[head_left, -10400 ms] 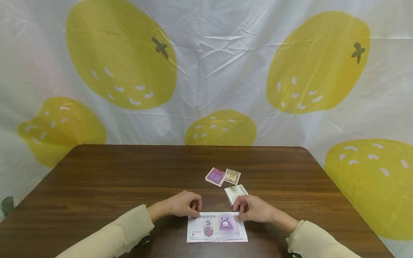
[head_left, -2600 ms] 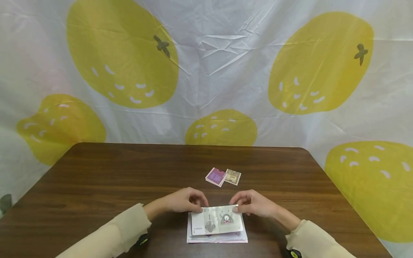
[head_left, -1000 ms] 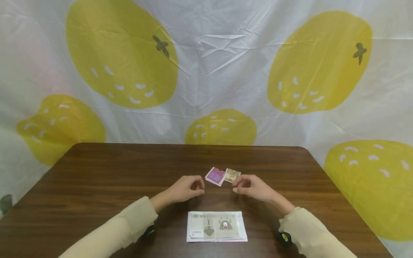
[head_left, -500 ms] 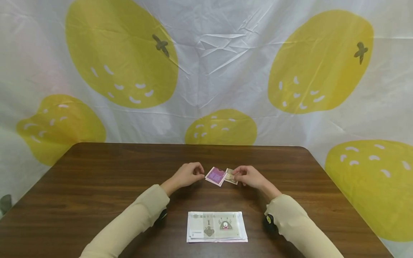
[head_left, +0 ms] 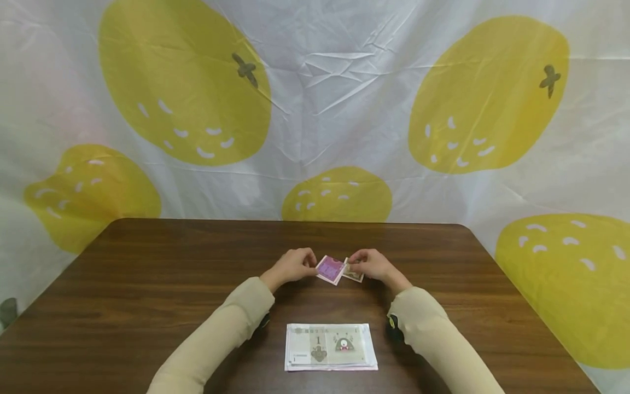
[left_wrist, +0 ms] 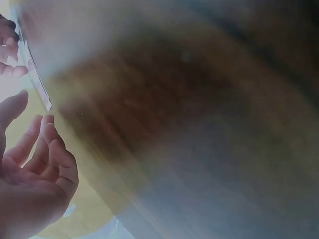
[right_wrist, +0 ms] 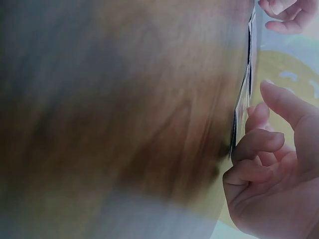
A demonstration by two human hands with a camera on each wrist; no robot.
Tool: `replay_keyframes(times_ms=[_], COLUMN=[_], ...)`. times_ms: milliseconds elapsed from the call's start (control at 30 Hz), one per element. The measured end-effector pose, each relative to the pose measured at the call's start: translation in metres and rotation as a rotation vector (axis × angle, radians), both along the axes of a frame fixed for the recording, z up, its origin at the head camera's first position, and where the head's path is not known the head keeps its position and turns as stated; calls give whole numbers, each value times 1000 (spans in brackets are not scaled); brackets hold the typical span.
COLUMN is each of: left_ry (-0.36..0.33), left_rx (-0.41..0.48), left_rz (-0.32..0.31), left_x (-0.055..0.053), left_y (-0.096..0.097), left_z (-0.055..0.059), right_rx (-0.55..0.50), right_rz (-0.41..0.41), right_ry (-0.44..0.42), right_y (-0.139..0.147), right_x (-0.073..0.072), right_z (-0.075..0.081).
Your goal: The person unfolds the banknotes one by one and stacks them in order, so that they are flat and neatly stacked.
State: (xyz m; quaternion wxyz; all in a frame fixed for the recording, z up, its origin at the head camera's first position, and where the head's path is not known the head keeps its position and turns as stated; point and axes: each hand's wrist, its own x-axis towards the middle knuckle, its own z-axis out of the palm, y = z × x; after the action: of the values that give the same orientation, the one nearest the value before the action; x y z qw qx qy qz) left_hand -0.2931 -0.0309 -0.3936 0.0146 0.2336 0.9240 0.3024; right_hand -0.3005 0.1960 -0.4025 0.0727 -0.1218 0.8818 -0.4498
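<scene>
A purple folded play banknote (head_left: 330,270) lies on the table, its right corner overlapping a brownish folded play banknote (head_left: 353,275). My left hand (head_left: 294,265) is at the purple note's left edge. In the left wrist view its thumb and fingertips are spread apart near the note's end, pinching nothing. My right hand (head_left: 376,266) reaches over the brownish note from the right and hides part of it. The right wrist view shows this hand's fingers (right_wrist: 254,142) bent beside the notes, the thumb standing off from them.
Nearer the person, a neat stack of unfolded play banknotes (head_left: 332,347) lies flat, a grey-green 1 note on top. The dark wooden table (head_left: 197,262) ends at a white curtain (head_left: 339,120) printed with yellow lemons.
Both hands have moved forward from near the stack to the folded notes, then closer together. Earlier, a greenish note was unfolded and laid on the stack, covering the purple 5 note.
</scene>
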Motion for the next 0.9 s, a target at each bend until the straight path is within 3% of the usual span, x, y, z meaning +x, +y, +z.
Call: replay_keyframes(times_ms=[233,400,900], left_ry=[-39,-17,-4], left_rx=[-103,-173,-182], left_rz=[55,71,78], left_x=[-2,0,4], left_y=[7,12,16], left_z=[-2,-1,2], right_rx=[86,167,256], right_rz=[-14,-43,-57], right_ry=[13,35,68], right_y=[-8,-12,-20], right_x=[-1,-1,-1], right_z=[1,0,2])
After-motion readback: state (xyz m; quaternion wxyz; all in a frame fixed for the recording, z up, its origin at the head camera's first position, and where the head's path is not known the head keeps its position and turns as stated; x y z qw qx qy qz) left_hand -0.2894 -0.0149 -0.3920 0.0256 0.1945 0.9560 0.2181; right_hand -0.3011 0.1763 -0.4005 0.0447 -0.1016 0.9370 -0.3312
